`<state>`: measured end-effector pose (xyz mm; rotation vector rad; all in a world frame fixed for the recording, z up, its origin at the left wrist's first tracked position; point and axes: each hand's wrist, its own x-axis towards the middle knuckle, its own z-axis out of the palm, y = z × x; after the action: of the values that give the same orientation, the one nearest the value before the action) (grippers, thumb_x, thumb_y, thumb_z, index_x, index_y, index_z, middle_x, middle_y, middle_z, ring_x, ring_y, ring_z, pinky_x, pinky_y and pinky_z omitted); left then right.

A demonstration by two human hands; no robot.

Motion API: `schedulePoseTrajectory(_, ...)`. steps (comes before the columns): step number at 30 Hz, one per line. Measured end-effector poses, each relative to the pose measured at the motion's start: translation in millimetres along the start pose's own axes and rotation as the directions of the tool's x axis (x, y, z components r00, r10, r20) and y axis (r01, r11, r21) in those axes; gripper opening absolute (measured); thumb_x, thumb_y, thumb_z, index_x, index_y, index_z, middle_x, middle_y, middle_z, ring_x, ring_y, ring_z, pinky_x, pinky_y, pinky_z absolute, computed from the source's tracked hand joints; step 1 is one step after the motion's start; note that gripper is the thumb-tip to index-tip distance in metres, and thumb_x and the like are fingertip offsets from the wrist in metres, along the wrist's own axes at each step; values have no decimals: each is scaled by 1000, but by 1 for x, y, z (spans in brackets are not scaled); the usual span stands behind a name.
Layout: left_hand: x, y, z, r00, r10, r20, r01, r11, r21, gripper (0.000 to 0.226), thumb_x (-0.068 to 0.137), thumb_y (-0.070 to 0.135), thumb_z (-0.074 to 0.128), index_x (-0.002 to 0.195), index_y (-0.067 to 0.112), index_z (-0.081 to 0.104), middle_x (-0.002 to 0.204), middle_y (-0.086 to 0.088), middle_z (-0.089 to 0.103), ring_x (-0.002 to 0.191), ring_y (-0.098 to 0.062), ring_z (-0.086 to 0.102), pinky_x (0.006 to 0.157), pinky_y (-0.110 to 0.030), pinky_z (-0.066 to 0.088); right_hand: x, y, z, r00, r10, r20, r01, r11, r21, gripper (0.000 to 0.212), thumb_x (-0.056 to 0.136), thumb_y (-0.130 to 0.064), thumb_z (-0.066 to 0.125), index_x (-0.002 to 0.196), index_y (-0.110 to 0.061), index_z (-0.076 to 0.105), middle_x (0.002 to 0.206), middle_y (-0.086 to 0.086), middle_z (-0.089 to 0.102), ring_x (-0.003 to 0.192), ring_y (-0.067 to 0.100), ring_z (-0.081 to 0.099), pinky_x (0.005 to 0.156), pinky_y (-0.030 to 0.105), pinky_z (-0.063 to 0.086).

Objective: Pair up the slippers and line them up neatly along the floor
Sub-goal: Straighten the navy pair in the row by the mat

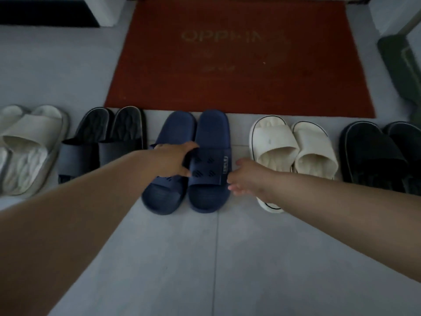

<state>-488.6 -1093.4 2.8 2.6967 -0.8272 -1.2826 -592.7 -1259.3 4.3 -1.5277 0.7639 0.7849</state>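
Five pairs of slippers stand in a row on the grey floor, just in front of a red doormat. The navy pair is in the middle: its left slipper (164, 197) and right slipper (210, 133) sit side by side, touching. My left hand (173, 159) lies over the left navy slipper's strap, its fingers curled into the gap against the right slipper's strap. Beside the right navy slipper's outer edge is my right hand (247, 179), fingers spread, holding nothing. It partly covers a white slipper (273, 142) of the neighbouring pair.
From the left, the row has a cream pair (29, 137), a black pair (91, 133), the navy pair, the white pair and a dark pair (369, 151) cut off by the right edge. The red doormat (239, 65) lies behind. A green object (401, 65) leans at the far right.
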Motion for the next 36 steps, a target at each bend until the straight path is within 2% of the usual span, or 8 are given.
schedulePoseTrajectory(3, 3, 3, 5, 996, 6, -92, 5, 992, 122, 65, 86, 25, 60, 139, 24, 23, 123, -12, 57, 109, -33, 54, 84, -37, 40, 0, 4, 6, 1000, 2, -1, -2, 998, -55, 48, 87, 0, 48, 133, -8, 38, 82, 6, 48, 66, 13, 45, 60, 21, 41)
schedulePoseTrajectory(6, 3, 4, 5, 993, 2, -115, 10, 994, 108, 63, 87, 16, 58, 140, 24, 25, 121, -13, 56, 106, -30, 55, 78, -33, 37, -7, 14, 2, 999, -43, 27, 45, 995, -86, 55, 85, 2, 51, 136, -12, 37, 100, 12, 49, 86, 19, 49, 75, 28, 44)
schedulePoseTrajectory(10, 0, 4, 0, 995, -1, -96, -1, 1000, -23, 60, 87, 10, 58, 139, 24, 32, 134, -9, 51, 116, -28, 51, 94, -38, 44, -19, 24, 2, 996, -51, 77, 61, 989, -134, 72, 85, 0, 51, 144, -29, 23, 118, 11, 52, 112, 26, 56, 93, 33, 48)
schedulePoseTrajectory(15, -2, 5, -4, 997, 6, -81, -12, 997, -75, 59, 85, 6, 61, 137, 21, 38, 142, -6, 43, 128, -25, 44, 106, -38, 38, -19, 32, 2, 995, -68, 79, 80, 985, -156, 74, 85, -3, 51, 144, -34, 20, 100, -5, 50, 98, 16, 52, 79, 22, 48)
schedulePoseTrajectory(23, -3, 11, 0, 998, -7, -55, 2, 996, -88, 59, 84, 7, 61, 137, 21, 39, 143, -6, 43, 130, -24, 42, 107, -36, 37, -8, 30, -3, 989, -134, 58, 139, 986, -94, 66, 84, -2, 51, 140, -29, 28, 119, 14, 60, 84, 15, 52, 72, 24, 43)
schedulePoseTrajectory(27, -5, 13, -1, 1000, -12, -26, 11, 999, -52, 59, 85, 11, 61, 137, 23, 37, 140, -5, 45, 125, -25, 45, 104, -36, 39, -11, 34, -8, 984, -144, 106, 153, 985, -84, 73, 84, 0, 50, 143, -34, 22, 125, 6, 58, 102, 15, 55, 76, 22, 45)
schedulePoseTrajectory(32, -3, 29, 1, 999, -39, -5, 39, 997, 73, 58, 83, 11, 63, 135, 19, 39, 131, -7, 52, 117, -26, 51, 95, -33, 42, -20, 41, -11, 975, -149, 165, 159, 986, -48, 73, 84, 2, 48, 143, -32, 23, 118, -14, 51, 94, 0, 50, 77, 19, 45)
schedulePoseTrajectory(36, 9, 33, 5, 997, -71, -19, 73, 985, 158, 52, 81, 9, 63, 129, 17, 44, 126, -8, 56, 113, -25, 54, 93, -31, 44, -31, 49, -13, 973, -128, 191, 150, 983, -103, 70, 85, -3, 50, 143, -32, 24, 134, -10, 47, 100, 3, 51, 74, 16, 43)
